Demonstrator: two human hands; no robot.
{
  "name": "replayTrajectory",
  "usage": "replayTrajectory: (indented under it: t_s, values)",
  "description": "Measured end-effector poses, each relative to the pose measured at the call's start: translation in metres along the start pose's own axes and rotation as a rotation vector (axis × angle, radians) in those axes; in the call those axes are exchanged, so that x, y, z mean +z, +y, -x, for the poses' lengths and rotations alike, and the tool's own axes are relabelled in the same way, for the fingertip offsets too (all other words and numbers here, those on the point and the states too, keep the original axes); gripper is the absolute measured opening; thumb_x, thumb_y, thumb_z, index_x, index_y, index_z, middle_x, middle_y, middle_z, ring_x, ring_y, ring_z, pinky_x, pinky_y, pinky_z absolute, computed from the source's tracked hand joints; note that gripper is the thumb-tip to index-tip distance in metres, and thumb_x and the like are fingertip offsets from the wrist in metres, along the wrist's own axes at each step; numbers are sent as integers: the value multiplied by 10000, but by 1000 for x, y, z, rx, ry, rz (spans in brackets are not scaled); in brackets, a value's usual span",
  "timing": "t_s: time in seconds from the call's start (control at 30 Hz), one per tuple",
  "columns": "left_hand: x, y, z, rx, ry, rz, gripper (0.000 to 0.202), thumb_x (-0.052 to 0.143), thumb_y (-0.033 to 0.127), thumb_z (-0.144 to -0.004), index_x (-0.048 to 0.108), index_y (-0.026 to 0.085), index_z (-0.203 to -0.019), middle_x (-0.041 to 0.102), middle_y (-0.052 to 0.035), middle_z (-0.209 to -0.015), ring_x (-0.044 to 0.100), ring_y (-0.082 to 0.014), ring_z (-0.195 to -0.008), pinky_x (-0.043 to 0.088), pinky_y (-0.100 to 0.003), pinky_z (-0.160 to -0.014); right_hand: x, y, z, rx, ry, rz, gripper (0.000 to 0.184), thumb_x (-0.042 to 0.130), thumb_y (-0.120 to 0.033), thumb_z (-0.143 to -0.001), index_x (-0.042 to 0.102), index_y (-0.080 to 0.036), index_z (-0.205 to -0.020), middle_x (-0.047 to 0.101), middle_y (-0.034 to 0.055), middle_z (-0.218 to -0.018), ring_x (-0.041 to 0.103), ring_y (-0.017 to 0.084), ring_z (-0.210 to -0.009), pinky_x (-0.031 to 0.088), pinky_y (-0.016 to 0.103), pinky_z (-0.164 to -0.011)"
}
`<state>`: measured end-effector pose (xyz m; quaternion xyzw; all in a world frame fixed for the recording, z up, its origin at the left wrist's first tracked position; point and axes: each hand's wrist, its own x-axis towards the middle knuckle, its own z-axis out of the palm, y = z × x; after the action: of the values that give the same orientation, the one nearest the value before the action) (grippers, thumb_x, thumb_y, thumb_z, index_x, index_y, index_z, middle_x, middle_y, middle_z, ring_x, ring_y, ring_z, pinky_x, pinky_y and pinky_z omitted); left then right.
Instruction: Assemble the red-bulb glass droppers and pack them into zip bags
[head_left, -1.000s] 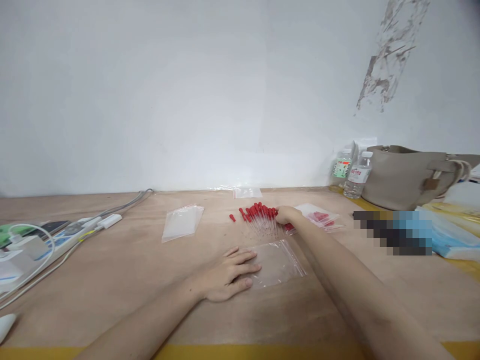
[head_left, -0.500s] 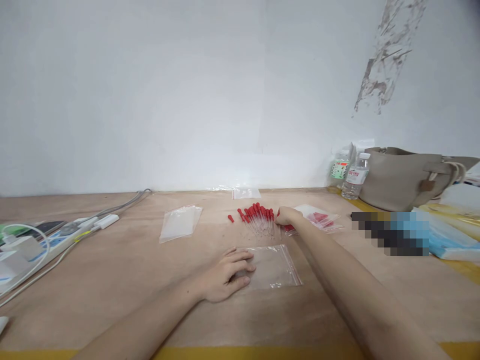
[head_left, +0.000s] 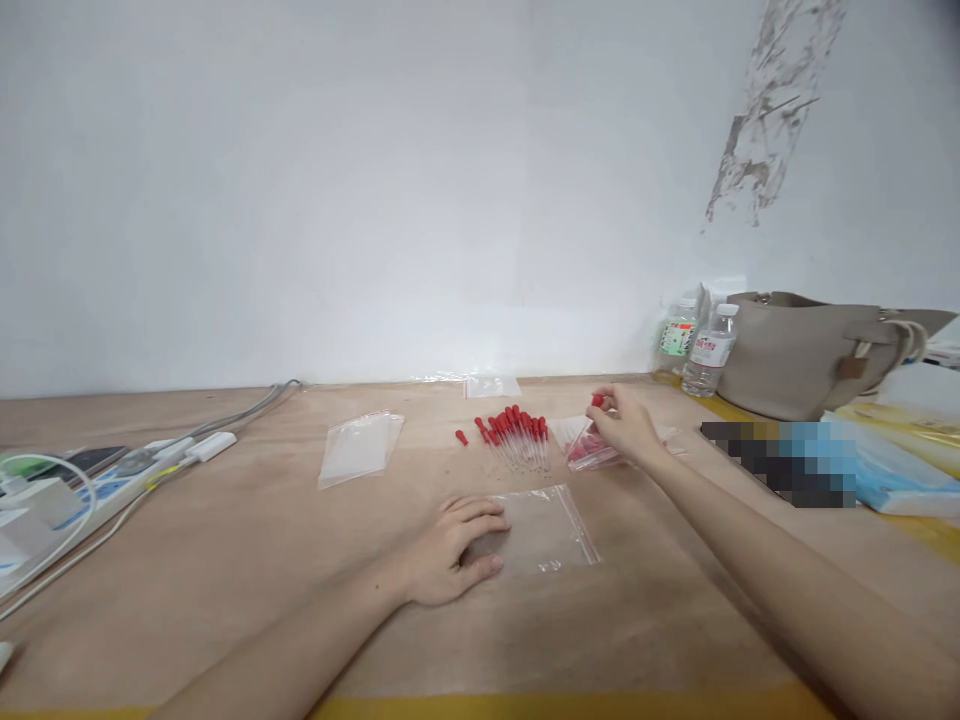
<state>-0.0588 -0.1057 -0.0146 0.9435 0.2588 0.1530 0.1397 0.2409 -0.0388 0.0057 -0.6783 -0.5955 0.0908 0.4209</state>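
Observation:
My left hand (head_left: 466, 545) lies with fingers spread on the left part of a clear zip bag (head_left: 544, 535), whose zip edge points right. Between thumb and fingertips, my right hand (head_left: 622, 420) pinches a glass dropper (head_left: 598, 400) by its red rubber bulb; the thin tube slants down to the left. Under that hand are clear bags with red contents (head_left: 596, 455), partly covered by it. Left of it lies a fanned pile of droppers (head_left: 521, 435), red bulbs away from me. One loose red bulb (head_left: 461, 437) sits left of the pile.
A stack of clear bags (head_left: 361, 447) lies at left, and another bag (head_left: 493, 387) by the wall. A power strip with cables (head_left: 112, 490) fills the left edge. Bottles (head_left: 709, 350), a grey handbag (head_left: 802, 355) and a blue package (head_left: 900, 480) stand or lie at right.
My right hand has moved right and up from beside the dropper pile, and a dropper now shows in its fingers. My left hand stays on the zip bag.

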Motion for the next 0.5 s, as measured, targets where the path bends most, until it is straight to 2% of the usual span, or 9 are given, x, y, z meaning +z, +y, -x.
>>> replayTrajectory:
  t_s: [0.07,0.17,0.3,0.5]
  values:
    - [0,-1,0,1,-3,-2,394,445,381,-827,449,243,-1197,443,-58,-1253,355,-202,-1182,269,-390,-1004,-5,12,19,8,78,-279,285,442,-280,-734,407,-179,-997,552,12,-781,576,108,-569,453,219,-542]
    - [1,-2,0,-1,-11,-5,401,434,391,-831,442,247,-1206,437,-56,-1258,352,-206,-1183,275,-396,-999,-4,28,44,60,80,-528,288,523,-329,-680,417,-196,-913,528,-10,-723,555,110,-526,459,238,-512]
    - [1,-2,0,1,-13,-5,400,431,394,-833,447,247,-1204,436,-59,-1261,351,-215,-1185,267,-406,-1001,2,32,61,156,63,-662,322,586,-349,-626,420,-203,-860,529,-33,-661,555,111,-511,445,232,-489]
    - [1,-2,-1,11,-5,-3,414,431,396,-832,432,246,-1218,442,-62,-1256,354,-224,-1182,270,-412,-997,7,19,74,341,-43,-857,248,596,-268,-631,409,-210,-783,548,-39,-628,573,102,-514,443,207,-479]
